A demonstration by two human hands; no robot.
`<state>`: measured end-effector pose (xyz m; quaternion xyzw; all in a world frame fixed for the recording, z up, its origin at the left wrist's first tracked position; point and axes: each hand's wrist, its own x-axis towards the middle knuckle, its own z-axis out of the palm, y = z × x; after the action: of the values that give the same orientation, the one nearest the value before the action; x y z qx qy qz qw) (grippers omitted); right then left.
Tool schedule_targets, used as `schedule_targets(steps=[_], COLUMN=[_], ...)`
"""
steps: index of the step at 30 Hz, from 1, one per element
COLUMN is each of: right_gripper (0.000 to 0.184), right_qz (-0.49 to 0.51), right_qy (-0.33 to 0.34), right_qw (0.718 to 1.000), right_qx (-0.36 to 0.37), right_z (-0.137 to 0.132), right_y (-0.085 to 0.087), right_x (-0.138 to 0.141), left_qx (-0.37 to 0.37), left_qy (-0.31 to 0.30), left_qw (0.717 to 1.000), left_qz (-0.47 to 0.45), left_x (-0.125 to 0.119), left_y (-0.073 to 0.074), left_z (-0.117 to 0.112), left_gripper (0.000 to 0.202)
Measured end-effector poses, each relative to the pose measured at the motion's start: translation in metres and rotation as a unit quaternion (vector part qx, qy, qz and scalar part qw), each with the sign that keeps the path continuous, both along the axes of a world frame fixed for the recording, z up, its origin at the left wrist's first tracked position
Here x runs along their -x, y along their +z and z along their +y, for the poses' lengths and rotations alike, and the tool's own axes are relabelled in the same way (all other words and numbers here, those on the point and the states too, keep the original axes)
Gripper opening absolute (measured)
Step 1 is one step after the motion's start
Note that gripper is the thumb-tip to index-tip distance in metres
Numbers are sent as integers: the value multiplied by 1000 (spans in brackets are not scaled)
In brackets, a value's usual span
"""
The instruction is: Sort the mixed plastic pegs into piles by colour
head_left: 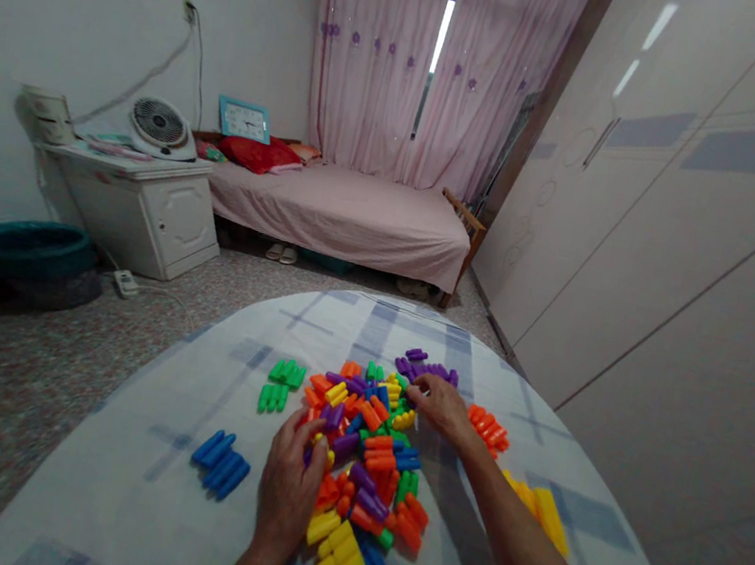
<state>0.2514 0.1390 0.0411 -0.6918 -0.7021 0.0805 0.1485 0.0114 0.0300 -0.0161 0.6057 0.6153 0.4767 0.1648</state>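
A heap of bullet-shaped plastic building blocks point(382, 463), in orange, yellow, green, blue and purple, lies in the middle of the table. My left hand point(292, 477) rests at the heap's left edge, thumb and fingers apart, beside purple blocks point(332, 416). At the far right of the heap, my right hand point(442, 405) has its fingers bent together by a green block point(402, 382); what they grip, if anything, is hidden. Sorted groups surround the heap: green blocks point(286, 373), blue blocks point(221, 464), purple blocks point(435, 371), orange blocks point(489, 429) and yellow blocks point(551, 520), partly behind my right forearm.
The round table point(166, 489) wears a white and blue checked cloth. Beyond it stand a bed point(353, 210) and a white cabinet point(176, 223) with a fan point(161, 125). A bin point(32, 251) is on the floor left, a wardrobe point(647, 243) right.
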Motion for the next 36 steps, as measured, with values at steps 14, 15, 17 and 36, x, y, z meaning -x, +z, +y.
schedule_targets(steps=[14,15,17,36], right_gripper=[31,32,30,28], right_qz=[240,303,378,388], right_qy=[-9,27,96,13], right_qw=[969,951,921,919], right_qx=[-63,-54,-14,-69], right_z=[-57,-69,-92,-97], right_y=[16,21,32,38], right_x=[9,13,25,17], left_qx=[-96,-110,-129,-95], left_qy=[-7,-17,-41,-48], left_qw=[995,994,991,988], left_qz=[-4,-7,-13,-113], left_x=[1,1,1,5], left_y=[13,15,19,18], left_z=[-7,-9,-13,-11], left_gripper=[31,32,33,21])
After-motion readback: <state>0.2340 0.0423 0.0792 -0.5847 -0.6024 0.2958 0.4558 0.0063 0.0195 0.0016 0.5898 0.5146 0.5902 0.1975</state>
